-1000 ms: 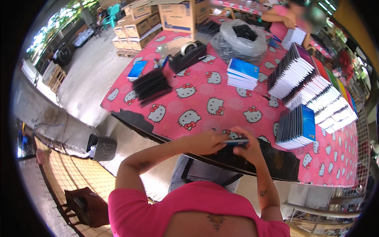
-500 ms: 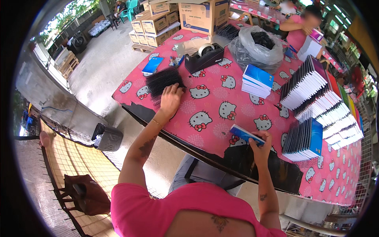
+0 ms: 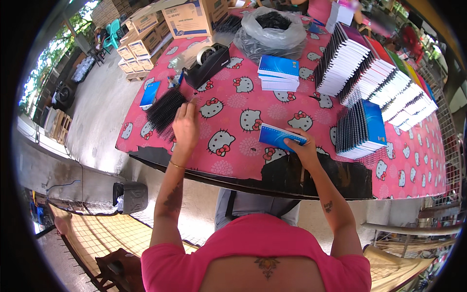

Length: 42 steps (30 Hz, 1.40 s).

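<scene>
My right hand (image 3: pixel 302 145) grips a small blue-covered notepad (image 3: pixel 275 136) above the table's near edge, thumb on its cover. At the left, my left hand (image 3: pixel 186 127) is closed beside a pile of black spiral binding coils (image 3: pixel 165 111). Its fingertips are pinched together, and whatever they hold is too thin to make out. Past the coils lies a single blue notepad (image 3: pixel 150 93). A short stack of blue notepads (image 3: pixel 279 68) sits farther back in the middle. Nearer on the right, coil-bound blue notebooks (image 3: pixel 373 124) stand in a row.
A black tape dispenser (image 3: pixel 208 67) and a plastic bag of black coils (image 3: pixel 272 41) stand toward the back. Tall stacks of bound notebooks (image 3: pixel 343 61) fill the right side. Cartons (image 3: pixel 187 19) are at the far left. Another person (image 3: pixel 321 9) sits across the table.
My left hand has come off the coil pile to its right side, fingers now pinched. My right hand still holds the notepad, its cover now facing up more. The whole view has turned.
</scene>
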Motion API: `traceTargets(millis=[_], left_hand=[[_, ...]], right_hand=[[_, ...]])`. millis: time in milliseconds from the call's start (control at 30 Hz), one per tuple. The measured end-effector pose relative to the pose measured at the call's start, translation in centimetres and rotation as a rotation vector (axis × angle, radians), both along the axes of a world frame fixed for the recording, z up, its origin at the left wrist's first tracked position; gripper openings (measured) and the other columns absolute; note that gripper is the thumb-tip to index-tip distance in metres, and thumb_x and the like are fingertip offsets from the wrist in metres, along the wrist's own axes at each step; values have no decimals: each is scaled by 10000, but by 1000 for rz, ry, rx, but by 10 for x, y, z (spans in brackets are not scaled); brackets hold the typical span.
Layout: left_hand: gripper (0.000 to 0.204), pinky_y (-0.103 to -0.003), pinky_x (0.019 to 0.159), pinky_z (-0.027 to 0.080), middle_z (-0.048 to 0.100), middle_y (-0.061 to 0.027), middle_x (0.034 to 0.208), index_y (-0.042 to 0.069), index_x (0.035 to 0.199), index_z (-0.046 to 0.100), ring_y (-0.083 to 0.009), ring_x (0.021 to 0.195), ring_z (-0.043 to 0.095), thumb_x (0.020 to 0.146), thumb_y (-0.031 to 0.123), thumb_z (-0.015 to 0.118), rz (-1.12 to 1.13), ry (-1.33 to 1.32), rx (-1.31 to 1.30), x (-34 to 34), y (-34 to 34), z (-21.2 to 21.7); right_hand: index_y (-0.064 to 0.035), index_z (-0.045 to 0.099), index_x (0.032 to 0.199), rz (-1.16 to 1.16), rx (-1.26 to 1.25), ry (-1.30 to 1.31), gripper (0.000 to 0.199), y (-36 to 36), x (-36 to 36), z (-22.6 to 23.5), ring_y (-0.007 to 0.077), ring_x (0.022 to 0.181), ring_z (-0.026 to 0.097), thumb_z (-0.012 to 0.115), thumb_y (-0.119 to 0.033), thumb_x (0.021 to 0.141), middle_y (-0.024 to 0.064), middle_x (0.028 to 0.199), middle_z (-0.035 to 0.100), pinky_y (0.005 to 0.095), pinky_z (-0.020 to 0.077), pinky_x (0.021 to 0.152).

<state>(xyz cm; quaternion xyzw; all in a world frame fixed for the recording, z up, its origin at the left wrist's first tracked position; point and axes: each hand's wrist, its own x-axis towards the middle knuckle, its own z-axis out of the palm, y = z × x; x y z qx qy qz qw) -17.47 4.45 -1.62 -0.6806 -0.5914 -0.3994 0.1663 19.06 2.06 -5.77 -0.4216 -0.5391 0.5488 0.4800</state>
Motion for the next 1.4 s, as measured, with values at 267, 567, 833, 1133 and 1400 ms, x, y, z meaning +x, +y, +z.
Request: traceTargets(millis=[267, 567, 833, 1133, 1400], left_hand=[[241, -356, 702, 494, 653, -172, 932, -7, 1182, 568, -234, 776, 612, 1026, 176, 544, -589, -791, -433, 137, -42, -30], [223, -278, 561, 447, 620, -103, 779, -5, 1165, 657, -152, 618, 564, 954, 63, 630, -617, -353, -272, 111, -36, -1], [207, -294, 570, 471, 688, -131, 838, 16, 1122, 694, -175, 615, 602, 920, 50, 660, -577, -450, -400, 112, -38, -2], [203, -318, 590, 477, 682, -121, 853, 37, 1106, 691, -213, 653, 623, 927, 130, 670, -633, -387, -446, 105, -18, -1], [218, -388, 674, 505, 655, -128, 981, 35, 1081, 642, -313, 760, 631, 910, 165, 682, -801, -116, -402, 104, -4, 13]], right_hand=[[2, 671, 1181, 43, 39, 12, 315, -1, 0, -11, 88, 870, 634, 740, -94, 889, 32, 1025, 685, 241, 523, 746], [-15, 680, 1214, 75, -12, 21, 298, -3, 0, -9, 52, 859, 599, 703, -102, 930, 4, 985, 691, 219, 488, 744], [-7, 682, 1206, 65, 11, 29, 292, -1, 2, -18, 52, 856, 594, 704, -107, 933, 4, 986, 692, 220, 487, 740], [-7, 687, 1195, 78, 3, 13, 287, -3, 3, -15, 50, 855, 589, 710, -106, 927, 1, 988, 692, 217, 482, 748], [-16, 688, 1196, 90, 4, 7, 292, -2, 3, -17, 51, 849, 588, 719, -101, 918, -1, 986, 694, 217, 477, 744]])
